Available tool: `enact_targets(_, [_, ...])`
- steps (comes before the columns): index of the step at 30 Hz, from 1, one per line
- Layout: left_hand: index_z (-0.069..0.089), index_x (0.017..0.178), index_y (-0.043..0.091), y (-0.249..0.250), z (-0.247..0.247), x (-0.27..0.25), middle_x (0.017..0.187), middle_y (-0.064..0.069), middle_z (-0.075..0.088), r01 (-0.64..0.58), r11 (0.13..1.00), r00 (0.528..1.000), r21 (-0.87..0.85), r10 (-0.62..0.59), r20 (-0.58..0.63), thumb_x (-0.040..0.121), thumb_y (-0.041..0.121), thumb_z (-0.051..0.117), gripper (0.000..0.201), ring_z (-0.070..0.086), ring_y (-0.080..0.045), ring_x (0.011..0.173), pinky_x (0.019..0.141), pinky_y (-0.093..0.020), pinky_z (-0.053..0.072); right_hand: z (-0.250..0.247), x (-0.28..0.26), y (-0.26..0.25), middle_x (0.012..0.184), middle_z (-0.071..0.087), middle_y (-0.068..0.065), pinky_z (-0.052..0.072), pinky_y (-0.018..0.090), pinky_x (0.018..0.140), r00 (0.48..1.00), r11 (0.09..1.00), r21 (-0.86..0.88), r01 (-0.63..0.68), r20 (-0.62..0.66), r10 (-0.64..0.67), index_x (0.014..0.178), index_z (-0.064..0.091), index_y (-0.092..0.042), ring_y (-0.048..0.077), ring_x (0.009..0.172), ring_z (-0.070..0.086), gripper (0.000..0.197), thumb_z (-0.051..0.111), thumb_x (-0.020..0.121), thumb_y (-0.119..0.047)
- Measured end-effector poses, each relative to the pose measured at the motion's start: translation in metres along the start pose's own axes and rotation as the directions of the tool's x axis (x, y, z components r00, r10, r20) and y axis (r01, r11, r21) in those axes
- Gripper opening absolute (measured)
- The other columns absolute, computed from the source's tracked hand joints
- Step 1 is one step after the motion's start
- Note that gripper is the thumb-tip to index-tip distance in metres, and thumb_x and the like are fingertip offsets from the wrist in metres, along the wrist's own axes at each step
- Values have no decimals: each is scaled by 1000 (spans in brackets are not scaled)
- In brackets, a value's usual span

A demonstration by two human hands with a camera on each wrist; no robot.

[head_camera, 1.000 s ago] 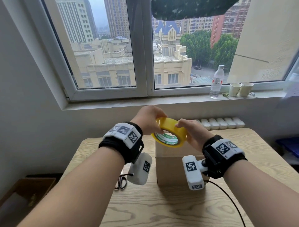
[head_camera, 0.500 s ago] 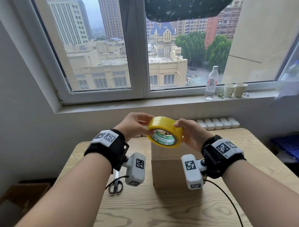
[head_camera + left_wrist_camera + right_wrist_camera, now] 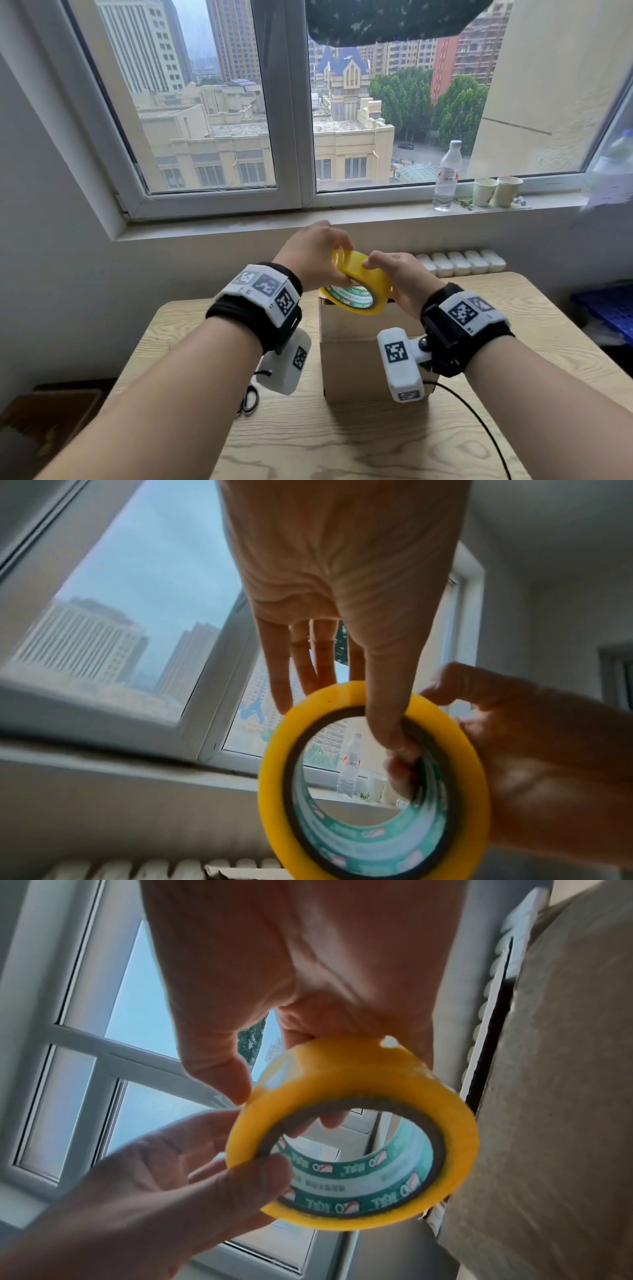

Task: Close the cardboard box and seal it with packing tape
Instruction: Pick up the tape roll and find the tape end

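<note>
A yellow roll of packing tape point(image 3: 368, 279) with a green printed core is held in the air above the cardboard box point(image 3: 356, 346), which stands on the wooden table point(image 3: 342, 442). My left hand point(image 3: 313, 255) holds the roll from the left, thumb hooked inside the core point(image 3: 394, 739) and fingers over the outer rim. My right hand point(image 3: 399, 277) grips the roll from the right, thumb and fingers pinching its outer band point(image 3: 342, 1074). The box's top is mostly hidden behind the roll and hands.
Scissors point(image 3: 249, 401) lie on the table left of the box. A black cable point(image 3: 479, 421) trails over the table at the right. A water bottle point(image 3: 447, 174) and two paper cups point(image 3: 496, 191) stand on the windowsill. A brown box point(image 3: 41, 421) sits on the floor at left.
The roll has tilted and turned a little between my hands; my left hand has closed back over its top rim after being spread wider half a second ago. The box has not moved.
</note>
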State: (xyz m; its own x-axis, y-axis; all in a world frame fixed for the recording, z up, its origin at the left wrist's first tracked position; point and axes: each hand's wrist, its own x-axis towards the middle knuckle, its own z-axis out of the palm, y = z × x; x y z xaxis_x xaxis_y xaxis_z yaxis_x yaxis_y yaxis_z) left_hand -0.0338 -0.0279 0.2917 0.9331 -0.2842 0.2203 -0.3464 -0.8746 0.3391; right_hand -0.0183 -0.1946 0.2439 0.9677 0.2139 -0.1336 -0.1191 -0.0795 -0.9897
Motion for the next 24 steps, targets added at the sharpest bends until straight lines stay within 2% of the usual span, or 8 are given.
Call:
enact_targets(3, [70, 107, 22, -2, 0, 1, 99, 2, 59, -4, 999, 1000, -37, 5, 13, 62, 27, 86, 47, 59, -17, 93, 86, -35, 51, -4, -1, 1, 78, 61, 15, 42, 33, 65, 1000, 1000, 15, 4, 7, -4, 76, 64, -8, 28, 74, 55, 18, 65, 68, -24])
enact_targets(7, [72, 105, 16, -15, 2, -2, 99, 1, 64, 66, 967, 998, -247, -61, 27, 61, 17, 88, 47, 64, -16, 93, 86, -37, 55, -6, -4, 1, 78, 58, 17, 41, 32, 60, 1000, 998, 67, -13, 2, 13, 77, 62, -8, 28, 72, 54, 24, 63, 61, -26])
enact_targets(14, [69, 110, 11, -28, 5, -5, 104, -1, 70, 142, 874, 990, -464, -129, 60, 64, 10, 87, 49, 67, -16, 97, 87, -32, 56, -11, -6, 0, 80, 57, 15, 44, 34, 66, 999, 992, 123, -10, 32, 6, 82, 61, -8, 28, 73, 55, 26, 63, 64, -27])
enact_targets(18, [69, 110, 10, -33, 7, -9, 100, -4, 73, 195, 776, 981, -600, -164, 106, 69, 4, 83, 44, 69, -17, 95, 76, -25, 58, -14, -8, 0, 87, 56, 18, 46, 37, 70, 998, 981, 193, -23, 55, 12, 86, 60, -8, 30, 81, 55, 27, 63, 66, -25])
enact_targets(21, [70, 111, 11, -35, 7, -13, 98, -6, 74, 220, 714, 975, -664, -176, 134, 71, 2, 80, 42, 71, -18, 93, 76, -29, 58, -14, -8, 0, 87, 56, 17, 46, 39, 74, 997, 975, 219, -30, 69, 15, 87, 59, -7, 31, 84, 55, 28, 63, 66, -25])
enact_targets(24, [70, 110, 10, -35, 6, -13, 99, -6, 74, 218, 750, 976, -625, -168, 140, 70, 4, 81, 42, 70, -16, 91, 78, -27, 58, -13, -8, 1, 84, 56, 17, 43, 41, 76, 998, 972, 230, -39, 52, 27, 84, 59, -8, 31, 83, 53, 28, 66, 64, -25])
